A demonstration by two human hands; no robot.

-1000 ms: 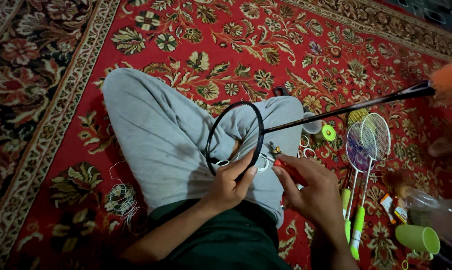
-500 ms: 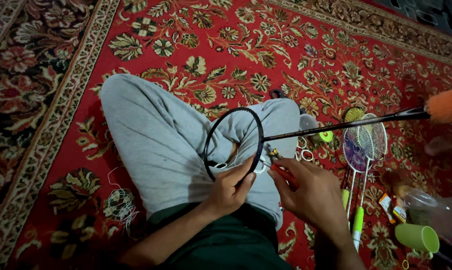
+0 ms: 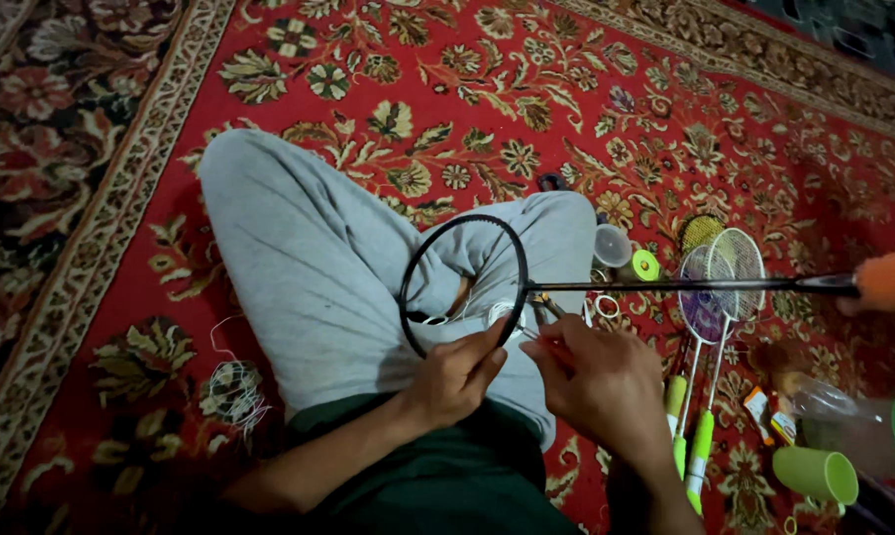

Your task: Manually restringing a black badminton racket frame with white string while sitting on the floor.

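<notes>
— What fills the frame?
— A red floral carpet covers the floor, edge to edge. On it, at centre, sits a person with legs crossed in grey trousers.
— And the main object?
— A black badminton racket, its round frame unstrung, lies over the lap at centre, its shaft running right to an orange grip at the right edge.
— The hands?
— The left hand, lower centre, has its fingers clamped on the frame's lower rim. The right hand, just to the right, pinches a small tool near the frame's throat, fingers together.
— Smaller things?
— Two strung rackets with green handles lie at right, a green cup at lower right, loose white string at lower left.
</notes>
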